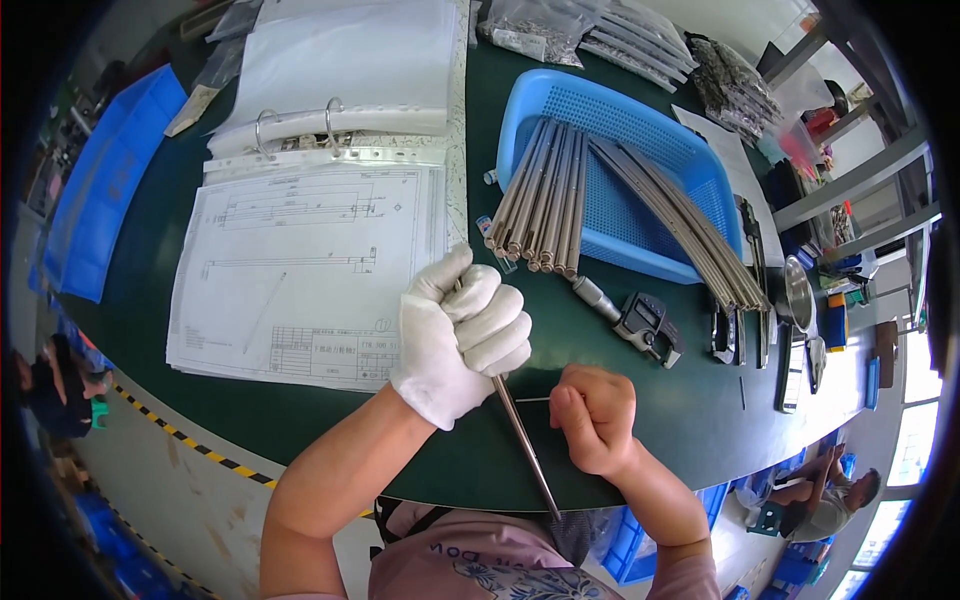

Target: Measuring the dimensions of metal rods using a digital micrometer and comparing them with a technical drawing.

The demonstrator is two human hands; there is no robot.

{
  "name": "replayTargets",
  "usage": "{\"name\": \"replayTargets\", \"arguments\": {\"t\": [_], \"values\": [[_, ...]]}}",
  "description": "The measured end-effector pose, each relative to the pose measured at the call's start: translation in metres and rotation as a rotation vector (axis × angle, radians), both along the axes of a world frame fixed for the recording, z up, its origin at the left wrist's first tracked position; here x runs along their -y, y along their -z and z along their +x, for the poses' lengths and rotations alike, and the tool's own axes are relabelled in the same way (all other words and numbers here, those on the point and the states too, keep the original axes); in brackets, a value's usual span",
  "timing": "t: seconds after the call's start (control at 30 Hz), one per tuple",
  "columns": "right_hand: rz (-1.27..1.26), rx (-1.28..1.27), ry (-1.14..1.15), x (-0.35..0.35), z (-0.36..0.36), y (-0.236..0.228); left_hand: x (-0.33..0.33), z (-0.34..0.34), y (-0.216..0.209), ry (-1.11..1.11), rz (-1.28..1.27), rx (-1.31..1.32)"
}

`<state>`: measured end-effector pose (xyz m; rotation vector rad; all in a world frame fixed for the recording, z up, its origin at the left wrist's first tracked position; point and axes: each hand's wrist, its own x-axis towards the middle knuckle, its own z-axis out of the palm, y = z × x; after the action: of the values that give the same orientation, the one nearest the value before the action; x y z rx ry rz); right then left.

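My left hand [465, 340], in a white glove, is closed around a slim metal rod [527, 445]. The rod slants down from the fist past the table's near edge. Beside it on the right, my bare right hand [597, 418] is curled in a fist on a thin metal pin [534, 400], whose free end points left at the rod. Just beyond the hands, a digital micrometer [640, 322] lies on the green table. A blue perforated basket [615, 85] stands behind it, with two bundles of rods, one on the left [540, 195] and one on the right [690, 225], leaning over its near rim.
An open ring binder with technical drawings [290, 270] covers the table's left side. Further left stands a blue bin [110, 190]. Bags of small parts [635, 45] lie at the back. A metal bowl [797, 293] and phone [792, 375] are at right. A person [825, 505] sits beyond.
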<state>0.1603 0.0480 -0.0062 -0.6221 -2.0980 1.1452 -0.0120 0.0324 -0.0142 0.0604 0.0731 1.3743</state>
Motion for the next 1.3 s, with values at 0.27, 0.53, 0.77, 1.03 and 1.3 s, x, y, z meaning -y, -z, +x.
{"name": "replayTargets", "arguments": {"t": [0.27,0.53,0.77,1.03,1.3], "values": [[-0.035,-0.066,-0.013,0.003,-0.002,0.005,0.0,0.0,0.001,0.013,0.062,0.015],[0.081,-0.019,-0.01,0.002,-0.002,0.005,-0.001,0.001,0.004,0.024,0.064,0.027],[0.19,0.062,-0.059,-0.002,-0.005,-0.003,0.002,0.005,0.004,-0.02,0.008,0.043],[0.254,0.053,-0.093,-0.002,-0.005,-0.008,0.003,0.006,0.004,-0.022,0.006,0.035],[0.024,0.049,-0.085,-0.002,0.001,-0.001,0.003,0.003,0.002,-0.008,0.054,0.017]]}}
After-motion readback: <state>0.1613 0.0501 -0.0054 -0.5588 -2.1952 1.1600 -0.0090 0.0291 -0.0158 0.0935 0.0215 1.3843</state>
